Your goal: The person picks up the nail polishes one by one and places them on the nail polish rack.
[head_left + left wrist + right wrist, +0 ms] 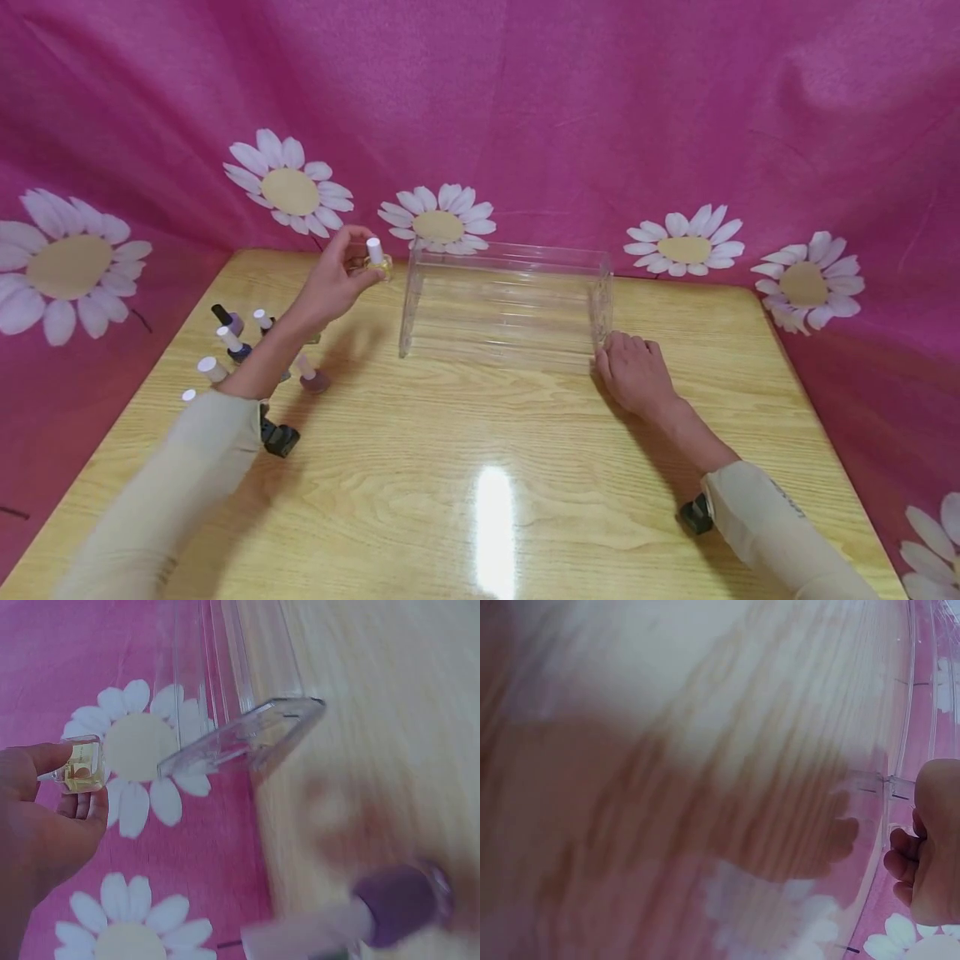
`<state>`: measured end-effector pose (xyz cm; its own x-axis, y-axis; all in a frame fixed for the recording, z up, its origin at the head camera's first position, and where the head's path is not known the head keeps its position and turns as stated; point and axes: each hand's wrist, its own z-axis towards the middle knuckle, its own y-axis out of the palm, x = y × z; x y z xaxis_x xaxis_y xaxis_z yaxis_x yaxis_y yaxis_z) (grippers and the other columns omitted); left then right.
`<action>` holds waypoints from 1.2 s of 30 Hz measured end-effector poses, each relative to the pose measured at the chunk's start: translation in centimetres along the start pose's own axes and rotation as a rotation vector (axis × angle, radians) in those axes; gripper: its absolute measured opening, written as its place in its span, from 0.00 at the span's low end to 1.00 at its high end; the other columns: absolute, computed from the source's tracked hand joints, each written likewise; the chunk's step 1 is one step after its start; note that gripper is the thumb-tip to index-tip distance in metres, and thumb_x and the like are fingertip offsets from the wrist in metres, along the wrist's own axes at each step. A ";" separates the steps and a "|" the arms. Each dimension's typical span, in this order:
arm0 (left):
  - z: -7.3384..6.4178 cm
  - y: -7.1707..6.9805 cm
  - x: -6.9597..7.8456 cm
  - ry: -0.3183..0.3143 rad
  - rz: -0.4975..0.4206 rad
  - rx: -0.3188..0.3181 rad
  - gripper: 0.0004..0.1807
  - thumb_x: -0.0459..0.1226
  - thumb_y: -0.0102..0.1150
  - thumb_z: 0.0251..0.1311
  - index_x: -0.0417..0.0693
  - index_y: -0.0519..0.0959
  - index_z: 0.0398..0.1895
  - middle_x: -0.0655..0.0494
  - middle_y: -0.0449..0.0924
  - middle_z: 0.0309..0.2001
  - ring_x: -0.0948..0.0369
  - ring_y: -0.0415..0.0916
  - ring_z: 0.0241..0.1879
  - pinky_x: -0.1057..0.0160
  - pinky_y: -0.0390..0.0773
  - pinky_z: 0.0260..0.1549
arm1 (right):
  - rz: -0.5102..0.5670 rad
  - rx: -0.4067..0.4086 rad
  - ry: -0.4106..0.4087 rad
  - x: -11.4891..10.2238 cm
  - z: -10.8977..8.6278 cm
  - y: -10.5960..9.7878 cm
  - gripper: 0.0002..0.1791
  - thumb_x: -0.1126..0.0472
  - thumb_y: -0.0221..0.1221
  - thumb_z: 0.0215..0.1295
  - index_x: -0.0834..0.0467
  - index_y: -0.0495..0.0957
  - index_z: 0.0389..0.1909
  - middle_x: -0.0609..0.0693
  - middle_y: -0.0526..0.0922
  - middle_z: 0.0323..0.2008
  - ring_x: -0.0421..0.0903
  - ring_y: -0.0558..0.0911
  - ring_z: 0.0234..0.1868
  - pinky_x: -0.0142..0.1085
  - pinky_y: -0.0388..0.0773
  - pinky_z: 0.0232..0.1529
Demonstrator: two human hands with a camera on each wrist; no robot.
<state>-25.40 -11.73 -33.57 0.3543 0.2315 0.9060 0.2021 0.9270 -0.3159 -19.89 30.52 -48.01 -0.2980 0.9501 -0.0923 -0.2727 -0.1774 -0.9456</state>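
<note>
My left hand (335, 279) is raised just left of a clear plastic display rack (502, 337). Between its thumb and fingers it pinches a nail polish bottle (377, 260) with a white cap and a clear yellowish body. In the left wrist view the square glass of this bottle (82, 766) shows, its cap mostly covered by the hand. The rack stands on the table with several stepped tiers. At the rack's front right corner my right hand (637, 371) grips the side panel with curled fingers. The right wrist view shows those bent fingers (904, 859) beside the clear edge.
Several nail polish bottles stand on the table's left side, some behind the left forearm, among them a mauve one (313, 377), a dark blue one (236, 346) and a black-capped lilac one (227, 319). A pink flowered cloth (555, 125) hangs behind the wooden table (390, 467).
</note>
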 end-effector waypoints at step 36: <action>10.5 7.3 -5.2 -0.046 0.133 -0.038 0.20 0.20 0.49 0.52 0.38 0.60 0.48 0.41 0.74 0.42 0.57 0.71 0.38 0.70 0.71 0.26 | -0.012 -0.015 0.018 0.0 0.0 0.1 0.15 0.55 0.42 0.70 0.58 0.61 0.25 0.52 0.65 0.22 0.57 0.72 0.30 0.52 0.65 0.39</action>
<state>-35.39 -3.09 -37.59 0.3381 0.3656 0.8672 0.1914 0.8755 -0.4437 -19.91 30.54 -48.11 -0.2782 0.9566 -0.0867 -0.2626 -0.1626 -0.9511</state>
